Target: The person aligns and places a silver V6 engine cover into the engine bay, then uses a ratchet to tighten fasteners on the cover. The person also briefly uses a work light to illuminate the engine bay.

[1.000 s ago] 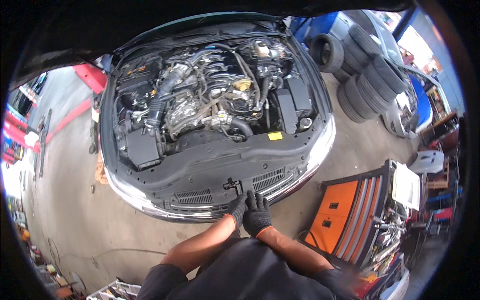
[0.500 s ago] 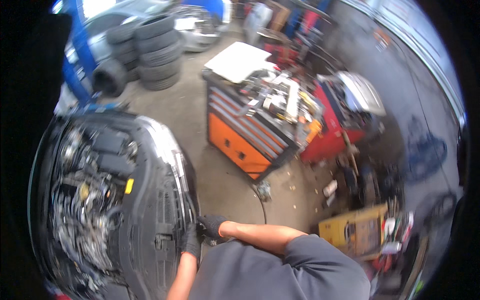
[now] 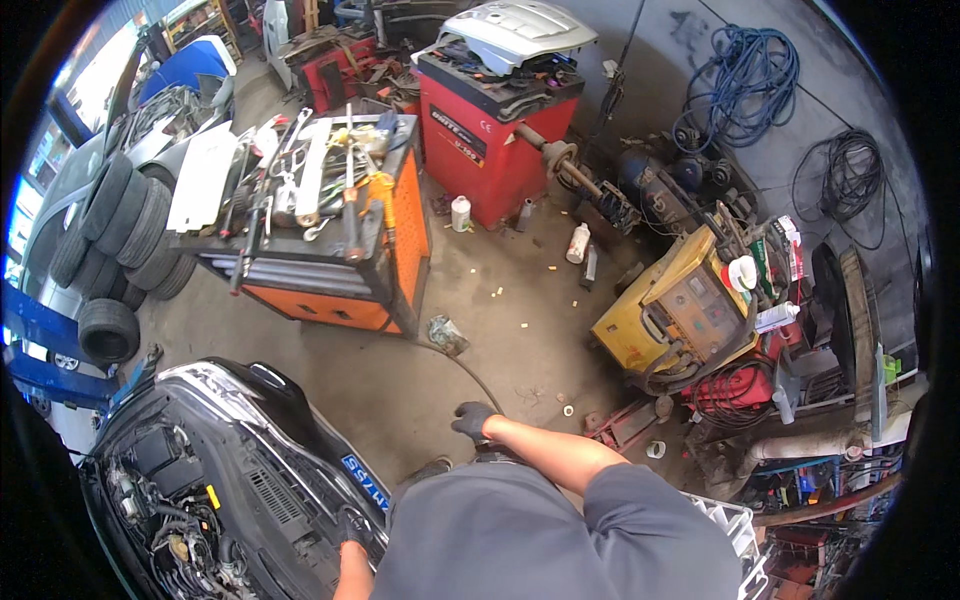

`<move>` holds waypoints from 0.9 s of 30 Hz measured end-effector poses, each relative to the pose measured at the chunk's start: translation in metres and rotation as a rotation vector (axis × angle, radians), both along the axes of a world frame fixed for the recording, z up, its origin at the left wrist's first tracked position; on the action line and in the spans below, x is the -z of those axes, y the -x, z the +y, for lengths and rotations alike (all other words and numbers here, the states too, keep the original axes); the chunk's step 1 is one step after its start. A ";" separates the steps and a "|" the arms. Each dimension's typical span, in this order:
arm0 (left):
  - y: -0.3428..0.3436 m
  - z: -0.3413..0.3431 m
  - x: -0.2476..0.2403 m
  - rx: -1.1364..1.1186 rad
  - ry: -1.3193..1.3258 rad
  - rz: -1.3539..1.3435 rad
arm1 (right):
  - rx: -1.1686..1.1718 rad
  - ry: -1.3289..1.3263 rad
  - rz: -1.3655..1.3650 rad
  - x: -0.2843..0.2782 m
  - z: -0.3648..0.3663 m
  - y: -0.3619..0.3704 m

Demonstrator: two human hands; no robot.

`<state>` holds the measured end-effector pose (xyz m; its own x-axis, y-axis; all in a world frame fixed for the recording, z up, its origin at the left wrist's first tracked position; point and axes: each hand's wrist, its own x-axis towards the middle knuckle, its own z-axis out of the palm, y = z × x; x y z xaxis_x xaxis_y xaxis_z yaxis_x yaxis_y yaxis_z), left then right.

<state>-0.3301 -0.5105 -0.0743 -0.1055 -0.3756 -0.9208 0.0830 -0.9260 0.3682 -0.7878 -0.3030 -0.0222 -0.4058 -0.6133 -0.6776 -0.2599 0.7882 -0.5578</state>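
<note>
My left hand [image 3: 354, 527], in a dark glove, is at the front edge of a black car [image 3: 300, 430], close to its blue number plate [image 3: 366, 481]. Its fingers blend into the dark bodywork, so I cannot make out their pose. The car's engine bay [image 3: 185, 500] lies uncovered, with a yellow label [image 3: 213, 497] beside the black front cover panel [image 3: 265, 500]. My right hand [image 3: 472, 420], also gloved, hangs over the floor in front of my body. Its fingers are loosely bent and apart, and I see nothing in them.
An orange tool cabinet [image 3: 405, 240] carries many hand tools ahead. Behind it stands a red machine [image 3: 480, 150] with a silver cover on top. At the right is a yellow wheeled machine [image 3: 650, 310], near a red floor jack [image 3: 620, 425]. A cable [image 3: 470, 365] crosses the floor; stacked tyres [image 3: 130, 220] stand left.
My hands, together at the car's front edge before, are now apart. The right one has moved away from the car; the left stays by it. My view has turned to the right.
</note>
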 end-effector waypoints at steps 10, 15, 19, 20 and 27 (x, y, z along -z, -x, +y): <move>0.204 0.001 -0.055 0.328 0.270 -0.143 | 1.096 0.118 -0.491 -0.016 0.130 0.143; 0.244 -0.024 -0.016 0.533 0.152 -0.282 | 1.300 0.376 -0.589 -0.032 0.067 0.244; 0.280 -0.039 0.012 0.453 0.059 -0.322 | 1.238 0.538 -0.595 -0.036 -0.004 0.340; 0.296 -0.044 0.017 0.436 0.002 -0.344 | 1.258 0.540 -0.589 -0.034 -0.020 0.368; 0.397 -0.076 0.032 1.053 0.607 -0.206 | 1.061 0.748 -0.544 -0.017 -0.071 0.554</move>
